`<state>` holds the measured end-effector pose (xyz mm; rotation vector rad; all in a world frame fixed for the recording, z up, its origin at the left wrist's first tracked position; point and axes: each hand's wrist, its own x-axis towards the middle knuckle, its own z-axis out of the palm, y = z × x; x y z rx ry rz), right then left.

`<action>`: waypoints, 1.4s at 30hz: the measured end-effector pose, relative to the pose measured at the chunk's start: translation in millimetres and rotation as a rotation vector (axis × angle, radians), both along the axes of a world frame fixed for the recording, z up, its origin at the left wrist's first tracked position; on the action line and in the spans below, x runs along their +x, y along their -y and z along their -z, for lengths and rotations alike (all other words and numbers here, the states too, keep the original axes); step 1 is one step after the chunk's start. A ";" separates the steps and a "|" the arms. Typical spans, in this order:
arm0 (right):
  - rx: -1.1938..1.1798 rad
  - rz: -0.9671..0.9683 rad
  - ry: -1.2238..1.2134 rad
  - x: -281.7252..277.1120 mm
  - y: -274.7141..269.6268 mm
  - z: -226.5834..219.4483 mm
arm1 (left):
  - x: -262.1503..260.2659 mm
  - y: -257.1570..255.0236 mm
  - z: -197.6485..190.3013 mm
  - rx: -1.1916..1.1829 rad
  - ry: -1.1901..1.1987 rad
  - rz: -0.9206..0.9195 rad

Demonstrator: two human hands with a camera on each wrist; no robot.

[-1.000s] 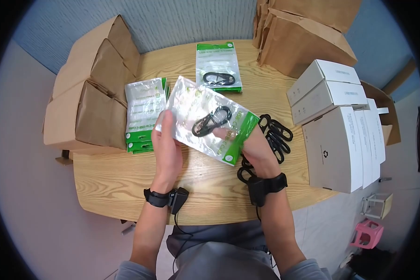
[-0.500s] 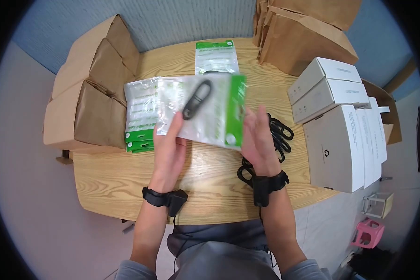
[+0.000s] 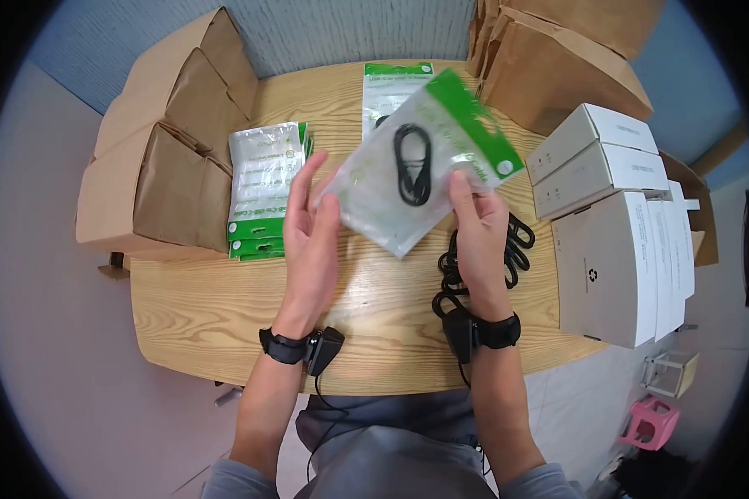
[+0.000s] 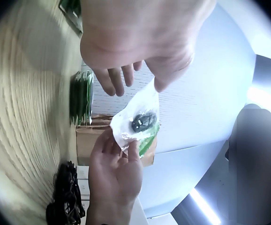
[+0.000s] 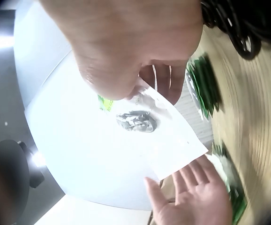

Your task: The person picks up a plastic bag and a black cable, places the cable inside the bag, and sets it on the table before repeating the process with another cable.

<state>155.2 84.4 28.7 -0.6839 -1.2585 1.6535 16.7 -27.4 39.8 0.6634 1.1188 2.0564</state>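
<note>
A clear plastic bag [image 3: 366, 187] with a green printed header [image 3: 466, 108] is held up over the table, tilted, with a coiled black cable [image 3: 413, 166] inside. My right hand [image 3: 484, 249] pinches its lower right edge near the header, thumb on top. Beside the bag's left corner is my left hand [image 3: 312, 258], its fingers extended and thumb at the edge. The right wrist view shows the left palm [image 5: 196, 201] turned up there. Partly under my right wrist lies a pile of coiled black cables [image 3: 520, 241].
Several green-and-clear bags [image 3: 262, 179] lie stacked at left, beside brown paper bags [image 3: 116, 191]. Another packaged cable bag [image 3: 379, 91] lies at the back, partly covered in view. White boxes [image 3: 603, 266] stand at right, and more brown paper bags [image 3: 558, 75] behind them.
The bag has passed from the left hand's grip to the right hand's pinch. It has turned, its green header now pointing up and right. The left fingers have straightened.
</note>
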 end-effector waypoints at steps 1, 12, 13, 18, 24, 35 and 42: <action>0.056 -0.049 0.030 0.6 -0.2 1.7 | -1.6 0.4 2.8 -0.064 -0.066 -0.019; -0.018 -0.105 -0.022 -18.8 13.9 0.1 | -4.7 -1.9 15.9 -0.105 -0.012 -0.065; -0.021 -0.106 -0.020 -17.1 13.7 0.3 | -4.2 -3.2 14.1 -0.107 -0.048 -0.124; 0.198 -0.069 0.153 -16.3 14.6 6.4 | -13.9 4.3 27.2 -0.093 -0.127 -0.104; 0.194 -0.062 0.085 -20.5 21.8 0.6 | -0.4 -0.6 16.2 -0.204 -0.190 -0.228; -0.191 -0.042 -0.142 -16.4 11.7 3.6 | 3.3 -5.3 12.5 -0.269 -0.297 -0.024; -0.247 -0.098 -0.196 -17.6 11.4 -0.2 | -4.0 0.5 14.6 -0.362 -0.243 0.141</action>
